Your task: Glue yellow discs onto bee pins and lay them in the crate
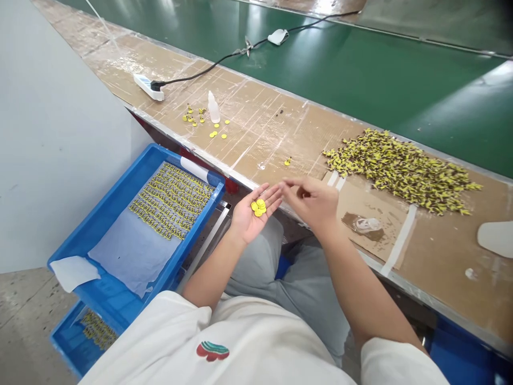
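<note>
Our left hand (244, 216) lies palm up and flat, with its fingers stretched out. A small heap of round yellow discs (258, 207) sits loose in its palm. Our right hand (316, 202) is bent, with its thumb and finger close together, right by the left fingertips. We can't see if it pinches a tiny thing, or if the two hands touch.

To do this well, we should hold the left palm level, like a little plate, so no disc slides off. Some discs lie on top of others, so it seems best to lift just one from the top, by its edge, with a soft pinch. The left hand looks to be just off the edge of the tabletop (260, 136), so a dropped disc could fall down past it. Working a bit farther in seems safer.

More loose discs (213, 134) lie near the white bottle (214, 110), and one little yellow and dark piece (287, 161) is nearer to our hands. On our right is a big pile (401, 168) of pieces, and a wet-looking patch (348, 220) that we should not lean on. On our left, the blue tray (80, 248) holds neat rows of pieces (172, 200), so we should not bump it.
</note>
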`<state>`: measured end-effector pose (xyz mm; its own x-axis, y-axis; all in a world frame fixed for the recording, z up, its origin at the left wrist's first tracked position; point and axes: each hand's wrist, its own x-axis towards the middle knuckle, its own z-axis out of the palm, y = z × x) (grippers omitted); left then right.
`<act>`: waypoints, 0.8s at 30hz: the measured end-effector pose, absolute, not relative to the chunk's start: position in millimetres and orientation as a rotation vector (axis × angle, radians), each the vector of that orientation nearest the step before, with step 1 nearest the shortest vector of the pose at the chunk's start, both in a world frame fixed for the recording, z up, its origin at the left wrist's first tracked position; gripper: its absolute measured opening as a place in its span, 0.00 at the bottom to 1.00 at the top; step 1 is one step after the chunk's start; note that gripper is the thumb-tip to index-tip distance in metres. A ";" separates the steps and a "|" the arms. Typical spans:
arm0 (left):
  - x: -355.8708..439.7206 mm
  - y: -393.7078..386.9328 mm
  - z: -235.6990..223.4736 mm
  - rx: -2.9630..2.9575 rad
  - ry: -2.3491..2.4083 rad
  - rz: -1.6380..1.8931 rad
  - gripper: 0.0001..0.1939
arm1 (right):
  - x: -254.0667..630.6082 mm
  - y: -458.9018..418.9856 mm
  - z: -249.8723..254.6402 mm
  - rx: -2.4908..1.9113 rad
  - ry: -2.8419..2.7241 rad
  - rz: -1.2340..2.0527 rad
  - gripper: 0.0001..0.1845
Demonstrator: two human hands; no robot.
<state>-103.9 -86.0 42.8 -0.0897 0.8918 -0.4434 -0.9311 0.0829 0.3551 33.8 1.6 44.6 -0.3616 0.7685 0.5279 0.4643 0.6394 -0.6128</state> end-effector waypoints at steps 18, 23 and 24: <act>-26.3 -77.6 42.4 -0.063 0.627 1.268 0.17 | 101.4 -36.1 48.4 -1.048 -1.901 1.307 0.06; -9.5 -75.9 47.9 -0.009 0.630 1.237 0.17 | 121.1 -47.0 57.3 -1.163 -1.687 1.299 0.05; -7.4 -76.2 48.8 -0.011 0.647 1.244 0.16 | 124.1 -50.7 58.6 -1.178 -1.580 1.330 0.07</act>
